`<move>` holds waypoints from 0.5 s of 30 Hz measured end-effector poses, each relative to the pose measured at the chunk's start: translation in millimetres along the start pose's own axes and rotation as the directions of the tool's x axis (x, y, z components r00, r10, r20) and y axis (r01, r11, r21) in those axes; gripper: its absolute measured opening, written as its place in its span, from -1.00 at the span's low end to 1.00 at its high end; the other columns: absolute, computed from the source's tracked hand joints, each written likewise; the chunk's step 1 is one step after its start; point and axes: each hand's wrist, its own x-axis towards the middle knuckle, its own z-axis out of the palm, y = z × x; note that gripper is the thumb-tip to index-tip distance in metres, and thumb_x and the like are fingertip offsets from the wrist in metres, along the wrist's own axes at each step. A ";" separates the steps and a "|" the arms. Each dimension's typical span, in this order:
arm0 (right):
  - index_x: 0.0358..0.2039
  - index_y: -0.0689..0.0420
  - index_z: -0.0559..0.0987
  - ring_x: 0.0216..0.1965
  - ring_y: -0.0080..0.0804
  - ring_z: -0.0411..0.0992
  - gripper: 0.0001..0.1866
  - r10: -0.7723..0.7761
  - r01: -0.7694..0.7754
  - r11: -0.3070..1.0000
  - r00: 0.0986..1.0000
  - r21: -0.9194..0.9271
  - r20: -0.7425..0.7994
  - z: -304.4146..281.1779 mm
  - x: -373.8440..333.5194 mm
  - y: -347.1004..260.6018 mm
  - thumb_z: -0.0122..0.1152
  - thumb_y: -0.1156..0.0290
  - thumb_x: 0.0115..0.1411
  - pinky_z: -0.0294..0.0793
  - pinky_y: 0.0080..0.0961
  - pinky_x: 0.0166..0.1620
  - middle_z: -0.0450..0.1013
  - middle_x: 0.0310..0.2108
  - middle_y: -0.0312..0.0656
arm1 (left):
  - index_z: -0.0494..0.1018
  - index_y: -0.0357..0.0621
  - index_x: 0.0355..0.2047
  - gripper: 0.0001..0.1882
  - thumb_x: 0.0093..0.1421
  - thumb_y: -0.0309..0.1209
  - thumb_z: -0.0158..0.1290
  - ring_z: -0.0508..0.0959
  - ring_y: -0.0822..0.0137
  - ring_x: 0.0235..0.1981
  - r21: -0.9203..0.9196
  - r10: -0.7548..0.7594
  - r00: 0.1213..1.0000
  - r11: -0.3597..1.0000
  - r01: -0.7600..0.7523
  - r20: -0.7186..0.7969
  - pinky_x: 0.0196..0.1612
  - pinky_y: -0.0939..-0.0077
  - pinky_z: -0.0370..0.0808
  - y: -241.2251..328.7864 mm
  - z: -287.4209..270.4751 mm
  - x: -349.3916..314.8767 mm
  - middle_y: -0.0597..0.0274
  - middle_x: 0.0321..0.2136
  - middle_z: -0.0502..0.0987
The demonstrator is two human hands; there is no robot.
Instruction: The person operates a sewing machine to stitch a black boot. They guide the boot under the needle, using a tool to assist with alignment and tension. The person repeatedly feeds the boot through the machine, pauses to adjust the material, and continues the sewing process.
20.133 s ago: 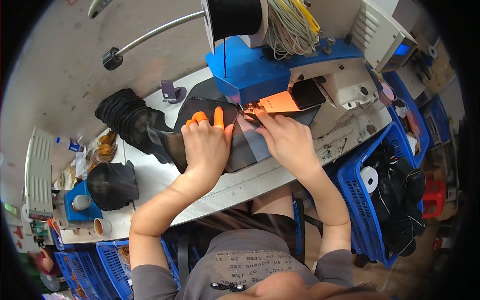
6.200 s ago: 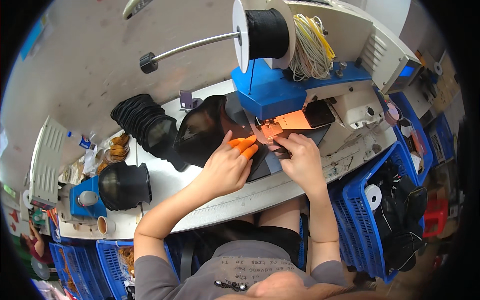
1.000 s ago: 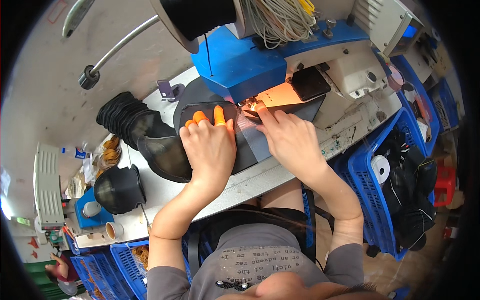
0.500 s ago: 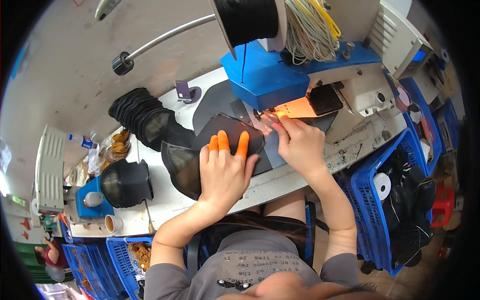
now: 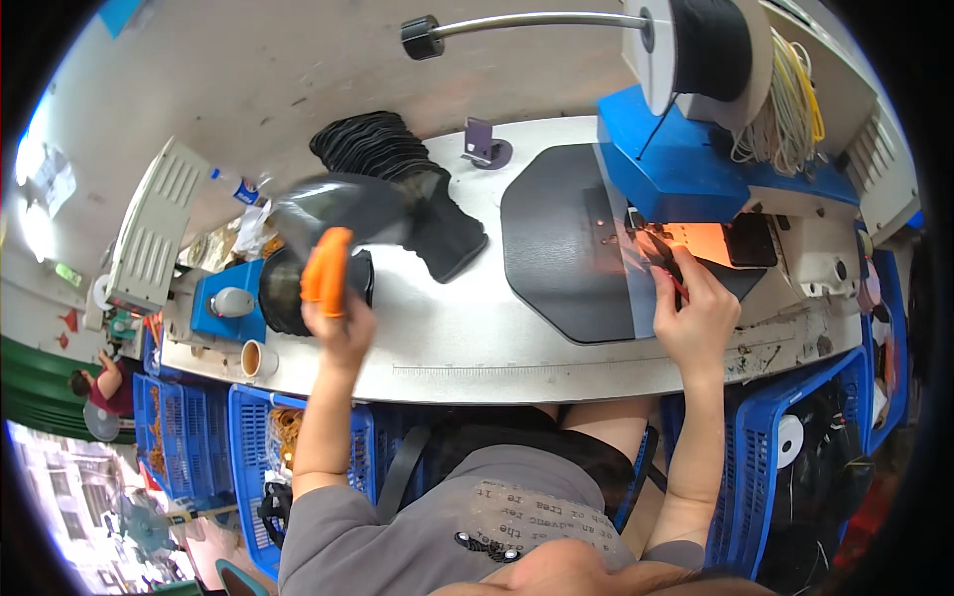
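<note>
My left hand, with orange covers on some fingers, is raised over the left of the table. It grips a dark curved fabric piece, both smeared by motion. Below lies another dark cup-shaped piece, partly hidden by this hand. My right hand is closed around a slim dark tool with a reddish part, pointing at the lit work area under the blue sewing machine head; its exact kind is unclear. Beneath is a black sheet on the table. A stack of black pieces stands behind.
A black thread spool hangs above the machine. A small purple stand sits at the back. At left are a paper cup, a bottle and a blue device. Blue baskets flank the seat.
My left hand has left the machine and swung left with the curved piece. The right hand has stayed near the machine, where the dark tool now shows. The whole view has shifted left.
</note>
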 end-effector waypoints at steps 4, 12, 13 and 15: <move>-0.17 0.13 0.59 -0.54 -0.25 0.52 -0.72 -0.019 0.019 1.000 1.000 0.012 0.009 3.3 -1.7 -2.2 0.30 0.34 0.09 0.44 -0.41 -0.48 0.54 -0.50 -0.20 | 0.45 -0.25 0.06 -0.50 0.07 -0.43 0.19 0.48 -0.06 0.06 0.224 0.022 0.916 0.967 -0.121 0.400 0.24 0.04 0.25 -62.9 -50.0 -29.3 -0.04 -0.01 0.50; -0.16 0.12 0.58 -0.54 -0.25 0.53 -0.71 -0.005 0.005 1.000 1.000 -0.005 0.018 -0.2 -1.4 0.5 0.29 0.32 0.10 0.44 -0.41 -0.49 0.54 -0.50 -0.20 | 0.50 -0.17 0.01 -0.55 0.10 -0.33 0.20 0.46 0.00 0.08 0.104 -0.108 0.904 0.992 0.070 0.413 0.21 0.06 0.30 -31.5 -8.5 -46.0 0.04 -0.04 0.52; -0.16 0.12 0.59 -0.54 -0.25 0.53 -0.71 -0.002 0.002 1.000 1.000 -0.010 0.021 0.5 -1.6 0.8 0.29 0.32 0.10 0.44 -0.41 -0.49 0.54 -0.50 -0.19 | 0.55 -0.13 -0.08 -0.63 0.05 -0.48 0.19 0.52 0.06 0.02 0.075 -0.090 0.930 0.995 0.068 0.356 0.13 0.15 0.40 -18.8 10.0 -43.1 0.12 -0.10 0.55; -0.17 0.13 0.59 -0.53 -0.24 0.54 -0.71 0.012 -0.012 1.000 0.999 -0.004 0.031 0.7 -0.9 0.4 0.28 0.32 0.10 0.45 -0.41 -0.48 0.55 -0.49 -0.18 | 0.56 -0.03 -0.11 -0.64 0.03 -0.52 0.17 0.53 0.15 -0.04 0.012 -0.055 0.893 0.998 0.056 0.447 0.05 0.28 0.45 0.4 46.1 -42.3 0.20 -0.11 0.56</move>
